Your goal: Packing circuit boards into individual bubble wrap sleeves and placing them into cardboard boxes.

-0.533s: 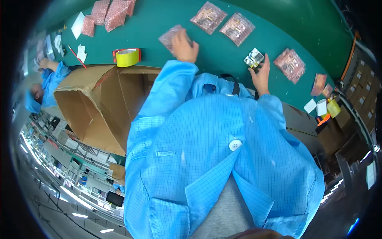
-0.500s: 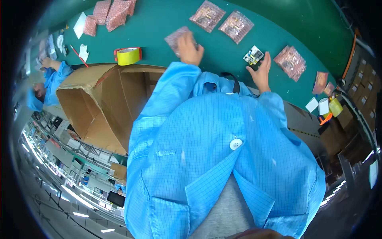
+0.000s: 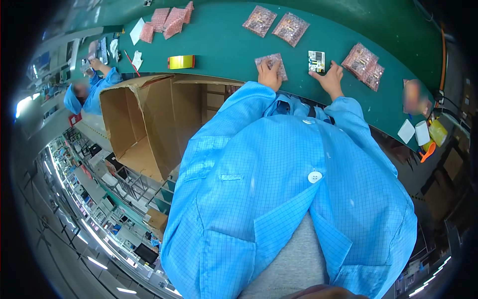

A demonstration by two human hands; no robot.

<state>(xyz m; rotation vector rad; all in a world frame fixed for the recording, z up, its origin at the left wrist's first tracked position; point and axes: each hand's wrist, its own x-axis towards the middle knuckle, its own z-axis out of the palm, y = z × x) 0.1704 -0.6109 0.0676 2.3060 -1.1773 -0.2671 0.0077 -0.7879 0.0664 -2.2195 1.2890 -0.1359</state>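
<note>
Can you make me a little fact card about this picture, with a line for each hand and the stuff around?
Left hand: on a pink bubble-wrap pouch
Right hand: thumb and fingers spread, beside a small circuit board; touching or not, I can't tell
Table: green tabletop
Tape: yellow roll, left of the left hand
Box: open cardboard box, at the table's near edge, to the left
Someone else: a blue sleeve, far left
</note>
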